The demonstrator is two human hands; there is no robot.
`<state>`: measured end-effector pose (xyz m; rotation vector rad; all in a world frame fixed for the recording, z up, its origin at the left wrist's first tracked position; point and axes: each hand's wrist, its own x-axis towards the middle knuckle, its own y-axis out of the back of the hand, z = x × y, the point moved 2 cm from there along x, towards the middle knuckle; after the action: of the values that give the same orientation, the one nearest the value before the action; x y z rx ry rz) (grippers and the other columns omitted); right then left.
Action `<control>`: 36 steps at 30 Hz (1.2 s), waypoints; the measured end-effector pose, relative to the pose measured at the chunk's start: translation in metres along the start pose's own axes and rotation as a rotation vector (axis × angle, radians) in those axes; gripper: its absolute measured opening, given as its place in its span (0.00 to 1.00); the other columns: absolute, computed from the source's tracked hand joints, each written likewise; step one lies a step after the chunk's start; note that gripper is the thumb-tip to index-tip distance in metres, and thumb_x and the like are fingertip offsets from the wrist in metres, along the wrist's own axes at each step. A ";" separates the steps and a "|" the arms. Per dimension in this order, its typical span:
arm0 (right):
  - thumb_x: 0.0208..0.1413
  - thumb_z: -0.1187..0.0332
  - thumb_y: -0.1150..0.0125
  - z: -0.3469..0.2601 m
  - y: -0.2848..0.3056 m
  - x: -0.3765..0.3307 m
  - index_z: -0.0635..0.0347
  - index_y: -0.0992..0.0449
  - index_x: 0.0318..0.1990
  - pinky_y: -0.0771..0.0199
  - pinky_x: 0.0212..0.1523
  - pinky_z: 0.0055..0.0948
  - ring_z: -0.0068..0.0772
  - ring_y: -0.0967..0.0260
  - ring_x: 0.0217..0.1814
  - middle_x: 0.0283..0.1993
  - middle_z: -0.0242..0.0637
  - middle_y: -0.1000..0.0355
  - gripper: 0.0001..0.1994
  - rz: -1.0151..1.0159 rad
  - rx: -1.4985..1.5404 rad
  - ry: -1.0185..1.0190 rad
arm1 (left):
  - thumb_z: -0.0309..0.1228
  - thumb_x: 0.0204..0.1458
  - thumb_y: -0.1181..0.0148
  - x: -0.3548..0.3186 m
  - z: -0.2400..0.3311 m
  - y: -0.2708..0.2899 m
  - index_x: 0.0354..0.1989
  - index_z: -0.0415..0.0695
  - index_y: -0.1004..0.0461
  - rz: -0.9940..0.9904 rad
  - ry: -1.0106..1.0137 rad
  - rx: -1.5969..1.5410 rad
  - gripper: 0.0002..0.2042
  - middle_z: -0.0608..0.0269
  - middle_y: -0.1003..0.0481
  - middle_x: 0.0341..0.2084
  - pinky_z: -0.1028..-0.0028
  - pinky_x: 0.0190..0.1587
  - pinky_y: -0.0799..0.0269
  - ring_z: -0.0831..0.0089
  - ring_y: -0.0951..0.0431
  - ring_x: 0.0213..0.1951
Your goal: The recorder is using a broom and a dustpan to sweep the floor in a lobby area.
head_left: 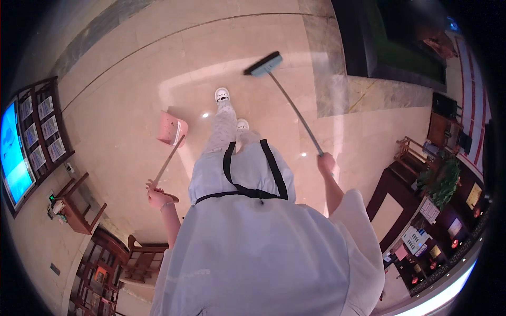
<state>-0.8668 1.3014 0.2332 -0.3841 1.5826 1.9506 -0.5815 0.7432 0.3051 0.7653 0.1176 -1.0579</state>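
At eight o'clock, the left hand held the handle of a pink dustpan at ten; whether anything lay inside was hard to make out. At three, the right hand was closed around a broom, its blue, black-bristled head at twelve. At nine, a dark rack held rows of leaflets beside a glowing screen, cut off at the view's rim.

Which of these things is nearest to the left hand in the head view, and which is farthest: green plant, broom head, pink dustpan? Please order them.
1. Pink dustpan: just ahead, its handle held in the left hand.
2. Broom head: farther ahead, toward the right.
3. Green plant: far over on the right side.
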 end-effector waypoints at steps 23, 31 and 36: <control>0.41 0.59 0.47 -0.058 -0.039 -0.026 0.65 0.28 0.21 0.31 0.19 0.33 0.38 0.31 0.17 0.18 0.43 0.31 0.15 -0.412 0.203 -0.354 | 0.29 0.42 0.43 -0.002 0.115 -0.185 0.09 0.43 0.43 -0.486 -0.286 0.157 0.17 0.69 0.36 0.13 0.85 0.13 0.52 0.87 0.46 0.12; 0.35 0.67 0.46 -0.053 0.006 -0.049 0.66 0.31 0.15 0.39 0.11 0.29 0.29 0.40 0.10 0.11 0.35 0.38 0.10 -0.204 0.252 -0.440 | 0.30 0.40 0.39 -0.017 0.132 -0.235 0.07 0.46 0.45 -0.503 -0.287 0.143 0.20 0.69 0.37 0.12 0.84 0.13 0.52 0.86 0.45 0.12; 0.35 0.62 0.46 -0.169 0.033 -0.007 0.67 0.33 0.11 0.37 0.11 0.31 0.31 0.37 0.11 0.11 0.39 0.36 0.15 -0.341 0.809 -0.445 | 0.27 0.41 0.41 -0.037 0.142 -0.275 0.07 0.43 0.46 -0.504 -0.351 0.138 0.19 0.64 0.31 0.17 0.85 0.13 0.51 0.86 0.43 0.13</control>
<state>-0.9051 1.1342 0.2205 0.1100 1.7001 0.9356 -0.8628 0.6104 0.2855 0.6764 -0.0697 -1.6789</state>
